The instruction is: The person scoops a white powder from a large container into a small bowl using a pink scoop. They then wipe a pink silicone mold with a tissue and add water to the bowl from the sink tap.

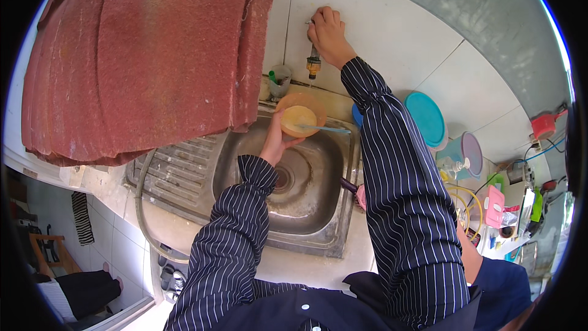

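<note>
My left hand [278,141] holds an orange plastic bowl [306,102] over the steel sink [324,193]. Pale yellowish liquid fills part of the bowl, and a light-blue spoon [334,129] leans in it with its handle over the rim to the right. On the wall above, the fingers of my right hand [331,35] close around the handle of a tap [313,64]; most of that handle is hidden under them. A thin trickle seems to fall from the spout toward the bowl's far side.
A red-brown cloth [165,55] hangs at the upper left. A clear cup [281,79] stands behind the sink. Turquoise lid [425,117], pink container [493,206] and other kitchenware crowd the right. A hose [139,187] crosses the drainboard. Another person [79,291] is partly visible at lower left.
</note>
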Motion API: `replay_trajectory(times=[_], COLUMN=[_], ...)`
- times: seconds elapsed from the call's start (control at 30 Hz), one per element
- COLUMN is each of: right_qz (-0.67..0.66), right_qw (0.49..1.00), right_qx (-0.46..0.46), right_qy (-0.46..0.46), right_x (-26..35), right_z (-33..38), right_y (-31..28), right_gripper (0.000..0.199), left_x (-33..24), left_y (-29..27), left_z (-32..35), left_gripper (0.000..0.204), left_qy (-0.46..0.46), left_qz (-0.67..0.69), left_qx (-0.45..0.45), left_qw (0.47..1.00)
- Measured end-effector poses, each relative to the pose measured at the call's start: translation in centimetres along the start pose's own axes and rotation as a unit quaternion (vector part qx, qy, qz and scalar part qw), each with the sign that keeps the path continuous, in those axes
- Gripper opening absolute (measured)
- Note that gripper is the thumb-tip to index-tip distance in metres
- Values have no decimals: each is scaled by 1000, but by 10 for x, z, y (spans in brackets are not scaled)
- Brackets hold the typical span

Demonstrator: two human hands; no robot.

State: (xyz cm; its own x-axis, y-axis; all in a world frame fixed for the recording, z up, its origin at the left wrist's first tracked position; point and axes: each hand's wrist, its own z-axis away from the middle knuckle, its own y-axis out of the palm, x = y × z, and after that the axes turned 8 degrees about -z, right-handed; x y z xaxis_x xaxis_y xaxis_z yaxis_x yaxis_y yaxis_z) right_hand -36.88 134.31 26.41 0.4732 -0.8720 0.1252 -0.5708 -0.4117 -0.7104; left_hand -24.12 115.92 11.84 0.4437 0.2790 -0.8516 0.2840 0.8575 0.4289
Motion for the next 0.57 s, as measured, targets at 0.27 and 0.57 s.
replay_trajectory(times=[0.27, 0.57], right_qz=[-13, -11], right_qw=[1000, 999], right_qx=[8, 36], right_qy=[-9, -15], right_x=[0, -5], right_z=[0, 1], right_y=[-1, -5], right_gripper=[30, 33], left_x=[3, 4], left_y=[1, 2], left_z=[-3, -7], left_gripper=[62, 62], left_qy=[-3, 0], left_qz=[14, 38], left_qx=[11, 18], left_qw=[1000, 999])
